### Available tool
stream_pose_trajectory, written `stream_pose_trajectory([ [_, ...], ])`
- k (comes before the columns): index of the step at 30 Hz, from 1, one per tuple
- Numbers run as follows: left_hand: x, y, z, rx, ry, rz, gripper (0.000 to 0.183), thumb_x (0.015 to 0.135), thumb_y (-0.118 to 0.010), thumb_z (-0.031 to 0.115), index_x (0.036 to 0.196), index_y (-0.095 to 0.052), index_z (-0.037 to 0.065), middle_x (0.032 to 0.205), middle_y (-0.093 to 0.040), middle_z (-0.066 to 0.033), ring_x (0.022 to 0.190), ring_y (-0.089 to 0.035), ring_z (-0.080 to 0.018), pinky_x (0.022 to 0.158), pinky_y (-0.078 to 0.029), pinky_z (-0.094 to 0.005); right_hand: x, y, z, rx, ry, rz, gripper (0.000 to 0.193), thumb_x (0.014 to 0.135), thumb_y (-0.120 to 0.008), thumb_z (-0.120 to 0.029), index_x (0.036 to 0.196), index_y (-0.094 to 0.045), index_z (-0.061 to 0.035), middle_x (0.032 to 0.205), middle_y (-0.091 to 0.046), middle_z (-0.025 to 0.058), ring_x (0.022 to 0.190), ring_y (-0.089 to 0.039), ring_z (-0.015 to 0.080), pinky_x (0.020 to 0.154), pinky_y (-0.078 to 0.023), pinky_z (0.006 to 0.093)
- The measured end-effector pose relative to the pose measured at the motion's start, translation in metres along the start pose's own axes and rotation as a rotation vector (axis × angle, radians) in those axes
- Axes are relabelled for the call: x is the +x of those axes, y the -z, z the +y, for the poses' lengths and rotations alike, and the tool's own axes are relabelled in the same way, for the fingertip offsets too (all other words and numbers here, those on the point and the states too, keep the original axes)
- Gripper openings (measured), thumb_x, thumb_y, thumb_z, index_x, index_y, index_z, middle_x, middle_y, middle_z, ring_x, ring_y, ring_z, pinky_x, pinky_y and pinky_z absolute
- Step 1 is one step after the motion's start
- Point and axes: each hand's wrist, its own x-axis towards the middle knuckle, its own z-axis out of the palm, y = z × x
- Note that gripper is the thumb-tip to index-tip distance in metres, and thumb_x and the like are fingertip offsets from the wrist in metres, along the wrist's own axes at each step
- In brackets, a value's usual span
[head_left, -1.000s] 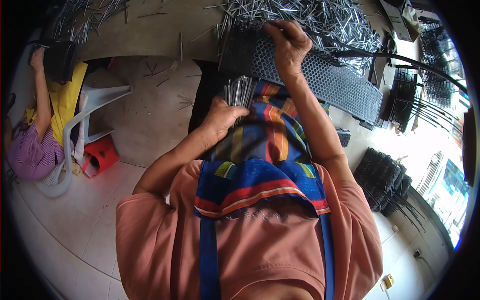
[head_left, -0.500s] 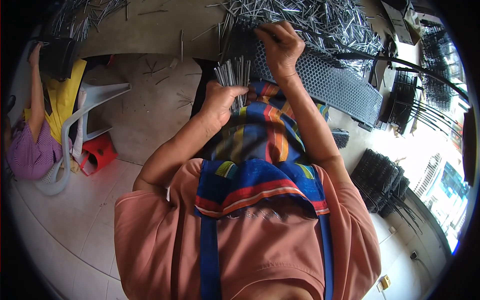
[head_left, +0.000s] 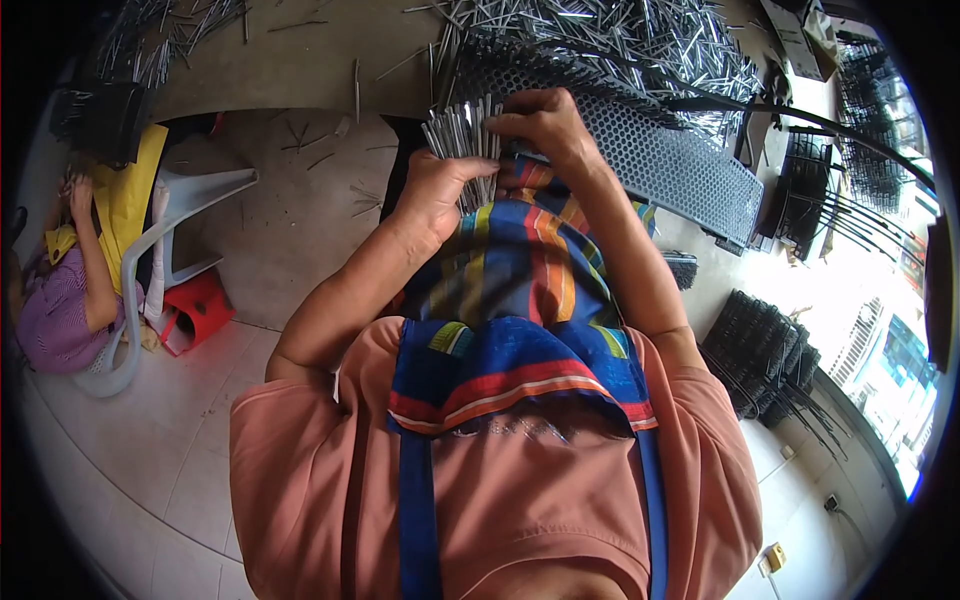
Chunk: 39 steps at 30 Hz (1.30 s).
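A fanned bundle of thin metal rods (head_left: 458, 130) stands roughly upright above my lap, with my left hand (head_left: 437, 187) wrapped round its lower part. My right hand (head_left: 545, 125) is at the top right of that bundle, its thumb and fingers pinched together on the rod ends there. Just beyond my right hand lies a long black perforated panel (head_left: 655, 150) with a row of dark teeth along its far edge. A striped apron (head_left: 530, 265) covers my lap below both hands.
A big heap of loose metal rods (head_left: 640, 40) covers the table (head_left: 300, 65) behind the panel. Black racks (head_left: 765, 355) are stacked at the right. At the left, a co-worker in a purple top (head_left: 65, 315) sits on a pale plastic chair (head_left: 200, 195) beside a red container (head_left: 195, 310).
My right hand has come down and left from the panel's toothed edge to the bundle. My left hand has stayed nearly still. The co-worker's arm has drawn back from the dark rack.
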Motion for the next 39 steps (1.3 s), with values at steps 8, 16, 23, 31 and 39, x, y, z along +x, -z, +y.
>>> stream_pose_trajectory([
  [8,0.001,0.008,-0.007,-0.028,0.067,0.097,0.022,0.081,-0.063,-0.005,0.102,-0.065,-0.002,0.086,-0.069,-0.0154,0.073,-0.07,-0.0258,0.062,-0.058,-0.0376,-0.004,0.005,0.006,0.437,0.078,0.342,0.002,0.081,-0.071,-0.006,0.082,-0.07,-0.0037,0.064,-0.058,-0.0037,0.052,-0.044,0.0029,0.047,-0.03,0.02],
  [16,-0.004,-0.002,-0.004,-0.003,0.043,0.101,0.019,0.08,-0.062,-0.006,0.099,-0.065,-0.003,0.081,-0.068,-0.0147,0.067,-0.069,-0.0255,0.059,-0.058,-0.0362,0.023,0.012,0.011,0.258,0.613,0.683,0.007,0.077,-0.073,0.003,0.084,-0.071,0.0012,0.072,-0.064,-0.0011,0.068,-0.057,0.0058,0.063,-0.045,0.0204],
  [23,0.0,0.001,-0.008,0.086,0.018,0.06,0.023,0.081,-0.061,-0.005,0.104,-0.063,-0.002,0.087,-0.07,-0.0158,0.072,-0.07,-0.0254,0.061,-0.058,-0.035,0.02,0.013,0.002,-0.075,0.718,0.672,0.011,0.074,-0.073,0.003,0.084,-0.072,-0.0001,0.073,-0.066,0.0058,0.065,-0.061,0.0107,0.06,-0.047,0.0229],
  [31,0.001,-0.003,-0.005,0.058,0.015,0.076,0.01,0.078,-0.063,-0.006,0.087,-0.066,-0.006,0.08,-0.069,-0.0169,0.065,-0.069,-0.0244,0.056,-0.056,-0.0331,0.023,0.004,0.009,-0.309,0.659,0.666,0.014,0.073,-0.076,-0.003,0.087,-0.072,-0.0028,0.076,-0.067,0.0087,0.064,-0.065,0.018,0.059,-0.049,0.0276],
  [39,0.006,-0.003,-0.001,-0.037,0.074,0.069,0.013,0.079,-0.062,-0.006,0.092,-0.065,-0.005,0.08,-0.069,-0.0155,0.065,-0.068,-0.0245,0.056,-0.055,-0.0347,0.029,0.007,0.006,-0.429,0.637,0.622,0.015,0.076,-0.075,-0.012,0.091,-0.073,-0.0089,0.078,-0.067,0.008,0.067,-0.067,0.0225,0.06,-0.05,0.0293],
])
